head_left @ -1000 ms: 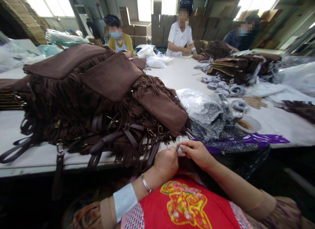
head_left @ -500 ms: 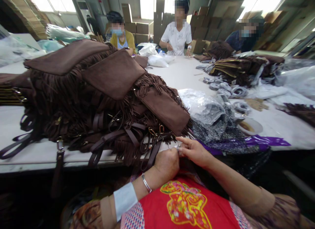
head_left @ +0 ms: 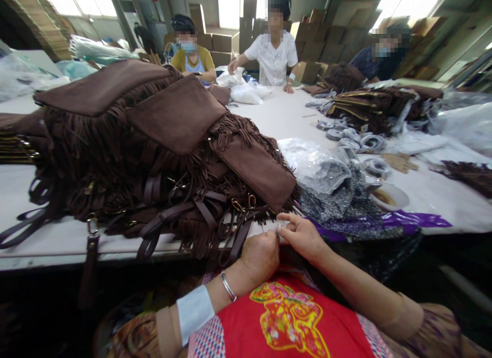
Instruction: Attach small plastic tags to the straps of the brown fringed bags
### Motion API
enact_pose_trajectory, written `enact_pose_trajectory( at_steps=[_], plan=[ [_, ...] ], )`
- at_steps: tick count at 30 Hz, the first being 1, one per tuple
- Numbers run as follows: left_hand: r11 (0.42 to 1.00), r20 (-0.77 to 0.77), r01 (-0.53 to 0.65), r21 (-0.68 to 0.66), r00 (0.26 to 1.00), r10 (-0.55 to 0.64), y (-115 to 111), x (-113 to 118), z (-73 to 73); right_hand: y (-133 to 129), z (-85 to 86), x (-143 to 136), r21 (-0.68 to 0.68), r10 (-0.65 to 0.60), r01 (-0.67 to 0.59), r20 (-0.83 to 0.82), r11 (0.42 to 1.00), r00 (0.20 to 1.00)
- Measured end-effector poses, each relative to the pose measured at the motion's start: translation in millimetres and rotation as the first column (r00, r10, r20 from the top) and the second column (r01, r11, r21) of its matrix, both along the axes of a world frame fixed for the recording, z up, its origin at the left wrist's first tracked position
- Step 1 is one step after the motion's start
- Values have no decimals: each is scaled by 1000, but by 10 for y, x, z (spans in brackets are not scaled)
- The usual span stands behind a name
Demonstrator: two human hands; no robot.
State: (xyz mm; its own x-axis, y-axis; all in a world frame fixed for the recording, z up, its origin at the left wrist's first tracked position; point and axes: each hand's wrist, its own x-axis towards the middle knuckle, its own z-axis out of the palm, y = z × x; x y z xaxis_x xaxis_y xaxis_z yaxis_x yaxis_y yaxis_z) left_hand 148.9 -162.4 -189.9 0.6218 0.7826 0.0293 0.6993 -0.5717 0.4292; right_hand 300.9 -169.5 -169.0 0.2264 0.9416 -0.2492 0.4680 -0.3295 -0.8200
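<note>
Two hands (head_left: pixel 260 256), small item (head_left: pixel 283 224) between, bowl (head_left: pixel 403 198) holding something brown (head_left: pixel 383 196), perhaps liquid

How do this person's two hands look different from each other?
The left hand is curled into a fist, while the right hand is looser, with a finger stretched out.
The left hand has a silver bangle at its wrist; the right hand's wrist has none.
Both are bare and meet at a small pale item, too small to make out.
</note>
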Motion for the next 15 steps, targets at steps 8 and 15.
enact_pose_trajectory(
  at_steps=[8,15],
  plan=[
    [995,52,-104,12,993,103,-25,-4,-36,30,-26,-71,18,-35,34,94,999,995],
    [1000,52,-5,8,999,5,7,-28,-20,-16,37,-32,48,-26,25,22,999,999]
  ],
)
